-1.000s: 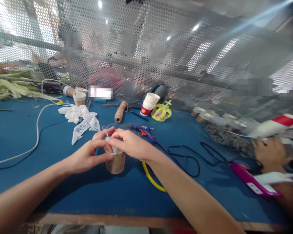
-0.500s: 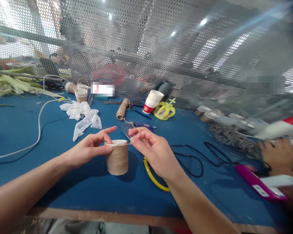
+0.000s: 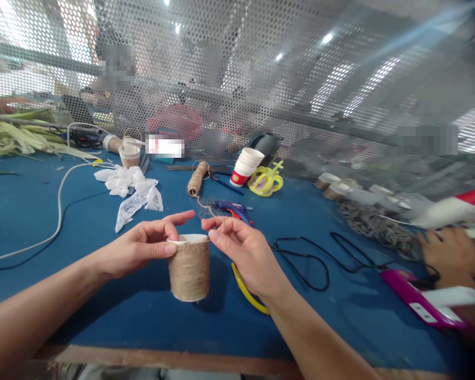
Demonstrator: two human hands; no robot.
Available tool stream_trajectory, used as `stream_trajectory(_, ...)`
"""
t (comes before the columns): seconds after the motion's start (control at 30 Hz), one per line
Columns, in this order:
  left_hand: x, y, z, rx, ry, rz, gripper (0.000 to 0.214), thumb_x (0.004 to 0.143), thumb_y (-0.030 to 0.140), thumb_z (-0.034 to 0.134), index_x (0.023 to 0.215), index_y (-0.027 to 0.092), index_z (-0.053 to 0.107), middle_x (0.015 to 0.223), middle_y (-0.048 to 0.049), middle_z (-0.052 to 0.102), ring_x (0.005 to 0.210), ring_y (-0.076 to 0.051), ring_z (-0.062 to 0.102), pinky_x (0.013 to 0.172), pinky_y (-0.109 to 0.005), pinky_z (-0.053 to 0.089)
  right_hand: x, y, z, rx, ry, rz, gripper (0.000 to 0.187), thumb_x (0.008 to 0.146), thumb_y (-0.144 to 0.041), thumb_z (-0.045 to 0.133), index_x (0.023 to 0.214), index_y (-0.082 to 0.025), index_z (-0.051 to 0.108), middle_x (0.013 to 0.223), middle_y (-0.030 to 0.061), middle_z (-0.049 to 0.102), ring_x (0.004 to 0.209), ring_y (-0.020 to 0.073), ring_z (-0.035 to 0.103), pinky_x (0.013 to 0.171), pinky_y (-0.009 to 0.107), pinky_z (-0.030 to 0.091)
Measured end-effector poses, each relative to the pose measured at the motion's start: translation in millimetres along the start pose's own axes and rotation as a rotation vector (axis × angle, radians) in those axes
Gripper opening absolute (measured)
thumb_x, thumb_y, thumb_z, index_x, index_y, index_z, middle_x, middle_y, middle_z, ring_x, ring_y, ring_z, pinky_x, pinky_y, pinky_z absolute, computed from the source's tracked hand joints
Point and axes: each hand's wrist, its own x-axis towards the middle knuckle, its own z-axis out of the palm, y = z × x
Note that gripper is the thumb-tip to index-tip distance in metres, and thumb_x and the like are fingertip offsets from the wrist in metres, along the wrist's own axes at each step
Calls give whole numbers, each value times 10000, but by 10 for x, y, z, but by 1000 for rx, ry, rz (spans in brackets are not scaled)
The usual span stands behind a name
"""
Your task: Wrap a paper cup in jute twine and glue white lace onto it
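- The cup [image 3: 189, 272] in front of you is wrapped in rough brown twine, wound in close, level rows with a few loose fibres; a white rim shows at the top and a thin pale edge at the bottom.
- It stands nearly upright between your hands, at or just above the blue table [image 3: 142, 322]; contact underneath is unclear.
- Your left hand [image 3: 144, 245] grips the near-left rim, thumb outside and a bent finger at the opening, index finger stretched out above.
- Your right hand [image 3: 241, 248] is curled just beside the right side of the rim; you cannot tell whether its fingers pinch anything.
- Beyond it, a strand trails from the twine roll [image 3: 198, 178] towards the glue gun [image 3: 234, 210].
- Compared with half a second ago, the cup sits lower in view, your right hand is closer to it, and the glue gun's orange trigger shows again.
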Motion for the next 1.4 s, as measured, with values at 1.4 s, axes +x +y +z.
stream_trajectory(1.4, 49, -36, -26, 405, 66, 125, 247, 692, 265, 723, 899, 193, 608, 1435, -82, 365, 1299, -310, 342, 1066, -432, 221, 55, -11, -13, -40, -166, 45, 203, 714, -243, 661, 641, -194, 477, 780, 9, 618, 733, 135, 561, 693, 290, 438)
